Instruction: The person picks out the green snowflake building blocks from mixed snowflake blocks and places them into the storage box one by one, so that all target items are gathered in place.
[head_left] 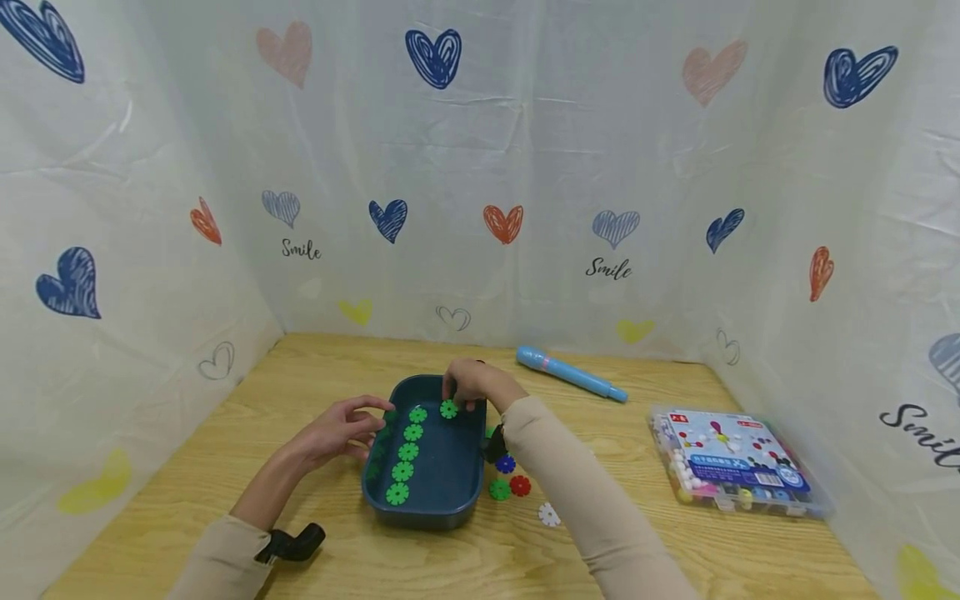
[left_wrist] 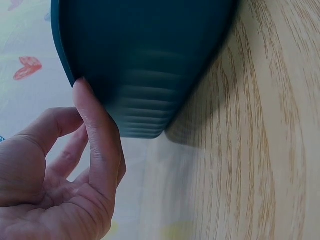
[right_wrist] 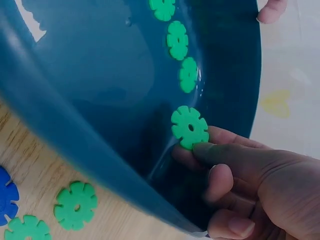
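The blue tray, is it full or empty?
Neither: the tray is partly filled. Five green discs lie in a row inside, with bare space beside them, and the right hand holds another green disc there.

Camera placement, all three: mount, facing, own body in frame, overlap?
Head: worn on the head, facing forward and down at the tray; left hand, right hand, both forearms show.
Left wrist: on that wrist, facing the tray's outer side; left hand shows.
Right wrist: on that wrist, facing into the tray; right hand pinching a green disc, plus left fingertip.
Shared: head and right wrist both see lined-up green discs.
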